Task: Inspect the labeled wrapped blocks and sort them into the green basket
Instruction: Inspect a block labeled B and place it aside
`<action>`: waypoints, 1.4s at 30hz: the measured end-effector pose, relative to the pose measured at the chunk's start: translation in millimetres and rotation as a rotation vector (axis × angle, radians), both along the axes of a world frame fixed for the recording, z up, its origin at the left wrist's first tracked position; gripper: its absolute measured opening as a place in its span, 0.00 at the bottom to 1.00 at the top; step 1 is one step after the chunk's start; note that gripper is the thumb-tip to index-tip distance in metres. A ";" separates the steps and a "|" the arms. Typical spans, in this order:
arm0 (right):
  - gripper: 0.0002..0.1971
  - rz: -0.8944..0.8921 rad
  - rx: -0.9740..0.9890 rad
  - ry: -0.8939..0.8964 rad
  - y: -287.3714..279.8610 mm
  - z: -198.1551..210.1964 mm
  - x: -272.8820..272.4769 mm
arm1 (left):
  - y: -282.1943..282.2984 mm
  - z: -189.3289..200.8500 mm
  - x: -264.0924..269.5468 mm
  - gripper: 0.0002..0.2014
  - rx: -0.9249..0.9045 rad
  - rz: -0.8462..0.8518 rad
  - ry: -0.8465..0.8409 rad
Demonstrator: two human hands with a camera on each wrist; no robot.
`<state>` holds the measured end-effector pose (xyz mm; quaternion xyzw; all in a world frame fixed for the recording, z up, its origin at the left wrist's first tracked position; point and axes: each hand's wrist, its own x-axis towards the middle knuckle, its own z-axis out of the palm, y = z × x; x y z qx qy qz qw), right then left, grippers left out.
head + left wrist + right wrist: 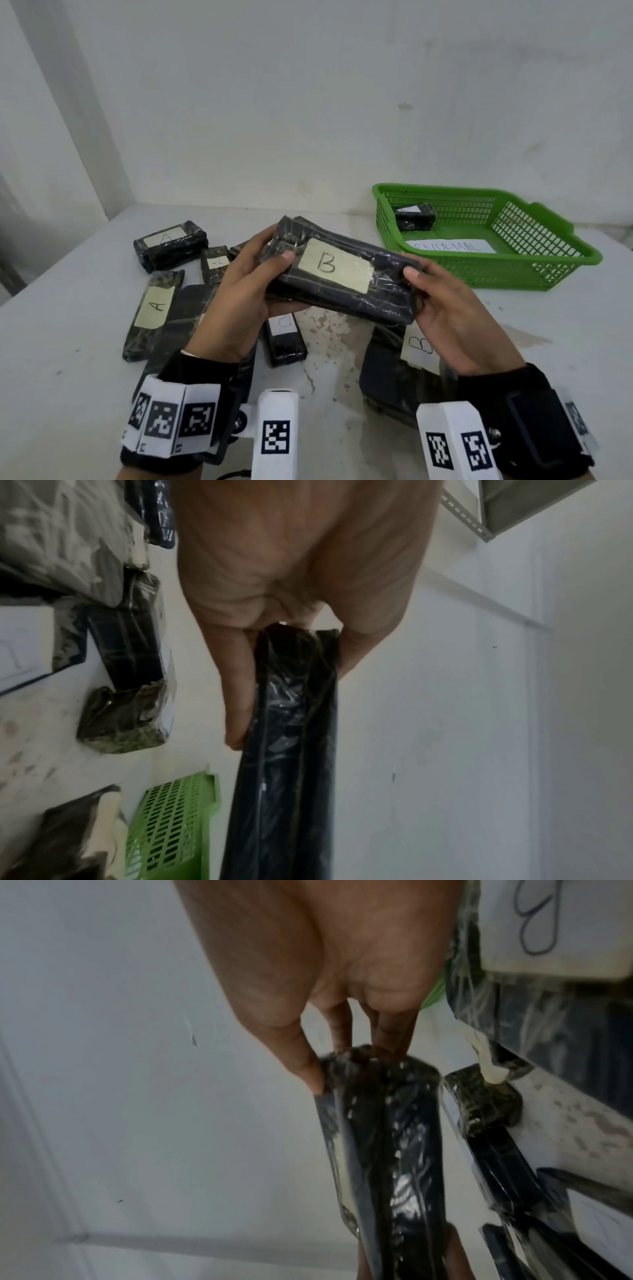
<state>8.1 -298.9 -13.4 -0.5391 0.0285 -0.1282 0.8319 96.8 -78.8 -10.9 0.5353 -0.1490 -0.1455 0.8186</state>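
Wrapped block marked B point(342, 274) held above the counter point(68, 342); left hand point(239, 294) and right hand point(455, 315) grip its ends. Film looks slippery, block stiff; end grips appear soundest. Green basket point(534, 274) at two o'clock.

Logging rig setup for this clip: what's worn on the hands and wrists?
Both hands are bare: left hand, right hand. Each wrist carries a black cuff, the left wrist cuff banded with white panels printed with black square fiducial markers. The right wrist cuff has a black strap, and white blocks bearing the same kind of markers stick out beside both cuffs. No gloves or sleeves are visible.
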 end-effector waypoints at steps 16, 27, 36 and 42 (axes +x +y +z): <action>0.11 -0.195 -0.213 -0.058 24.4 -5.0 -9.3 | -3.0 -7.2 -9.8 0.19 0.084 -0.063 -0.092; 0.24 -0.156 -0.237 -0.020 24.6 -3.6 -10.7 | -22.8 -11.3 -25.9 0.12 0.221 0.181 -0.221; 0.15 -0.279 -0.307 -0.056 25.8 -6.0 -8.7 | -16.0 -11.6 -25.8 0.52 0.232 0.055 -0.085; 0.26 -0.230 -0.330 -0.060 30.1 -6.9 -10.4 | -17.6 -13.6 -25.3 0.48 0.207 0.173 -0.148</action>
